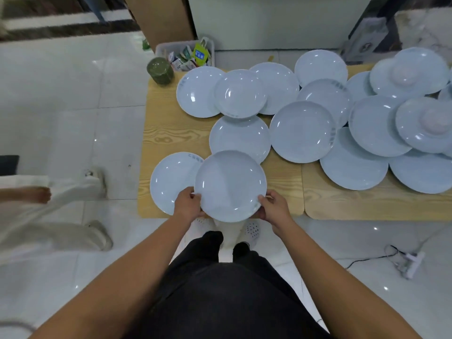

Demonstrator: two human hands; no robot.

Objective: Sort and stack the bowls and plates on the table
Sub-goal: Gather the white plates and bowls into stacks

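White plate (pixel 230 184) held at near table edge, both hands pinching its rim: left hand (pixel 187 203) on left side, right hand (pixel 274 207) on right, thumbs on top. It overlaps another plate (pixel 171 179) lying at its left. More plates spread, overlapping, across the wooden table (pixel 168 133). Green jar (pixel 160 70) at far left corner.
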